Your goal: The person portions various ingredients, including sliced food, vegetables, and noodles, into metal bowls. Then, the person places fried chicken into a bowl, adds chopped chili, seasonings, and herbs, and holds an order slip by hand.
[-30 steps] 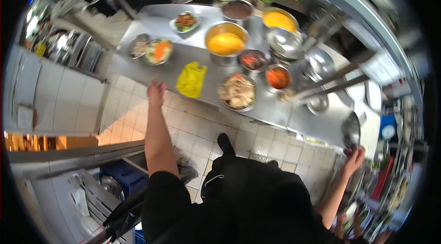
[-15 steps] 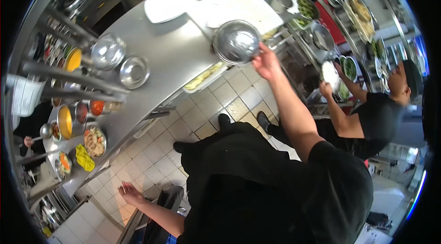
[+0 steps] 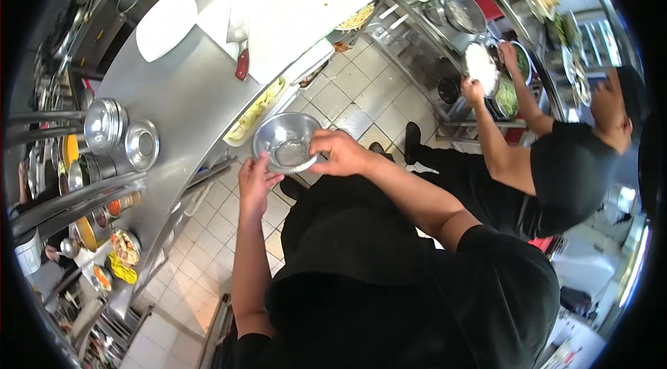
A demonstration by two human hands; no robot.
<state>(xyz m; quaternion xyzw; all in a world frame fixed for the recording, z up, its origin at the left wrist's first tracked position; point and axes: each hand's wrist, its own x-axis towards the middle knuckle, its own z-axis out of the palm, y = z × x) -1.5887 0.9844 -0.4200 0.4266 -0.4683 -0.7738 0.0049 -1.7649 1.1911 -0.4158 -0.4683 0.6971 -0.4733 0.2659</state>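
Note:
A shiny metal bowl is held over the floor in front of my body, tilted so that its inside shows. My right hand grips its right rim, fingers over the edge. On the lower left rim my left hand closes with thumb and fingers. Just beyond the bowl a long tray of pale yellow-green food sits at the counter's edge. A knife with a red-brown handle lies on the white cutting board.
White plates rest beside the board. Stacked metal bowls and a single bowl stand on the steel counter at left. At right a co-worker holds a plate of white food near shelves of ingredients.
The bowl has come from above the counter edge toward my body, carried by my right hand. My left hand rose from the lower left and took its rim. The knife has come into sight.

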